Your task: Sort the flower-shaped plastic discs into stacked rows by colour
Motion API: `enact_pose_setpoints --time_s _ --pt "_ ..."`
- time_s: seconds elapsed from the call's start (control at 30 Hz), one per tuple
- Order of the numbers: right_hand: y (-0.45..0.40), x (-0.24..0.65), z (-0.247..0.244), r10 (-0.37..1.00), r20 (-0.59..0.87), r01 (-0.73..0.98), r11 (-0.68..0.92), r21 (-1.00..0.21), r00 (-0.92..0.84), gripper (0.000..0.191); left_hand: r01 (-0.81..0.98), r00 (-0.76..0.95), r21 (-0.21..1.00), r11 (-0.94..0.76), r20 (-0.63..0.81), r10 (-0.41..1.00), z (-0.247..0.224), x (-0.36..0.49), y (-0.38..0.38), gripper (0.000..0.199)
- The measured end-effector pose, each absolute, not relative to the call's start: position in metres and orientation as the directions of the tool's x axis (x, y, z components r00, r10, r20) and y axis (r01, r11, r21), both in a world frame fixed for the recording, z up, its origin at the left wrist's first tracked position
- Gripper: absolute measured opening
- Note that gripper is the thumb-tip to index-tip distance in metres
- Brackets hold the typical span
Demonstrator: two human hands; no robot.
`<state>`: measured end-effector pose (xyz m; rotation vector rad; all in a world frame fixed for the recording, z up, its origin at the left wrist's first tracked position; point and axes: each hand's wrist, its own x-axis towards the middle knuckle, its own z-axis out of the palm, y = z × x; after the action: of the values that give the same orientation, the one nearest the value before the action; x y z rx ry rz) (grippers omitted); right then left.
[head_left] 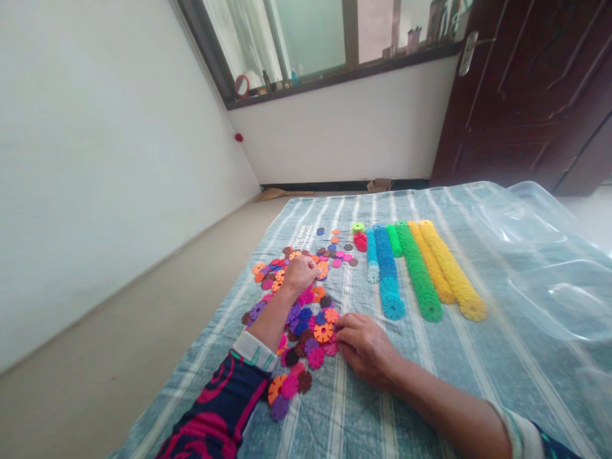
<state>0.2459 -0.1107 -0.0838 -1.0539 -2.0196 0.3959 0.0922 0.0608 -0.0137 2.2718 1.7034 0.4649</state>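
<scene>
A loose pile of snowflake-shaped plastic discs (324, 332) in orange, pink, purple, blue and brown lies on the striped cloth (363, 408). My left hand (301, 273) is over the far part of this pile, its fingers curled into a pinch. Whatever they may hold is hidden. At the pile's right edge, my right hand (366, 347) has bent fingers and touches the discs beside an orange one. What sits between its fingertips cannot be made out. To the right lie overlapping rows of discs: blue (386, 264), green (418, 274) and yellow (452, 271).
A short red stack (360, 241) and a light-blue row (372, 255) lie left of the long blue row. Clear plastic containers (567, 299) stand on the right of the cloth. Beyond are a wall, a window and a dark red door (521, 95).
</scene>
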Motion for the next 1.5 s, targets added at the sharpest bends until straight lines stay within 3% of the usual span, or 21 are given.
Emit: enact_pose_setpoints --time_s 0.1,0.2,0.43,0.7,0.8,0.93,1.0,1.1,1.2,1.33,1.5 --pt "-0.111 0.247 -0.083 0.785 0.522 0.537 0.614 -0.579 -0.334 0.014 0.828 0.235 0.518 -0.213 0.025 0.972 -0.006 0.076 0.051 0.017" --pt "-0.110 0.247 -0.083 0.778 0.527 0.537 0.622 -0.570 -0.342 0.014 0.805 0.274 0.558 -0.204 -0.044 0.961 -0.004 0.068 0.042 0.016" --pt "-0.111 0.249 -0.082 0.782 0.516 0.533 0.619 -0.577 -0.350 0.014 0.905 0.363 0.283 -0.318 -0.121 0.924 -0.009 0.073 0.038 0.009" --pt "-0.110 0.249 -0.084 0.771 0.532 0.542 0.630 -0.556 -0.350 0.014 0.903 0.418 0.196 -0.382 -0.200 0.886 -0.005 0.081 0.039 0.013" --pt "-0.110 0.249 -0.085 0.769 0.531 0.540 0.634 -0.554 -0.357 0.013 0.905 0.397 0.242 -0.349 -0.191 0.898 -0.003 0.083 0.039 0.015" --pt "-0.110 0.249 -0.085 0.772 0.527 0.538 0.630 -0.560 -0.355 0.014 0.838 0.434 0.433 -0.333 -0.158 0.887 -0.006 0.080 0.040 0.014" --pt "-0.110 0.249 -0.085 0.773 0.529 0.540 0.628 -0.560 -0.351 0.014 0.786 0.452 0.518 -0.337 -0.109 0.885 -0.007 0.077 0.042 0.014" --pt "-0.110 0.249 -0.083 0.777 0.524 0.544 0.623 -0.562 -0.349 0.013 0.748 0.441 0.553 -0.366 -0.002 0.897 -0.009 0.076 0.045 0.014" --pt "-0.111 0.249 -0.082 0.779 0.518 0.545 0.621 -0.563 -0.354 0.014 0.742 0.484 0.512 -0.432 0.037 0.874 -0.010 0.079 0.044 0.010" --pt "-0.111 0.248 -0.082 0.780 0.522 0.549 0.619 -0.561 -0.346 0.014 0.758 0.564 0.367 -0.539 0.047 0.824 -0.010 0.083 0.039 0.016" --pt "-0.111 0.248 -0.082 0.784 0.521 0.550 0.614 -0.566 -0.339 0.014 0.785 0.564 0.282 -0.552 0.043 0.824 -0.009 0.081 0.035 0.021"
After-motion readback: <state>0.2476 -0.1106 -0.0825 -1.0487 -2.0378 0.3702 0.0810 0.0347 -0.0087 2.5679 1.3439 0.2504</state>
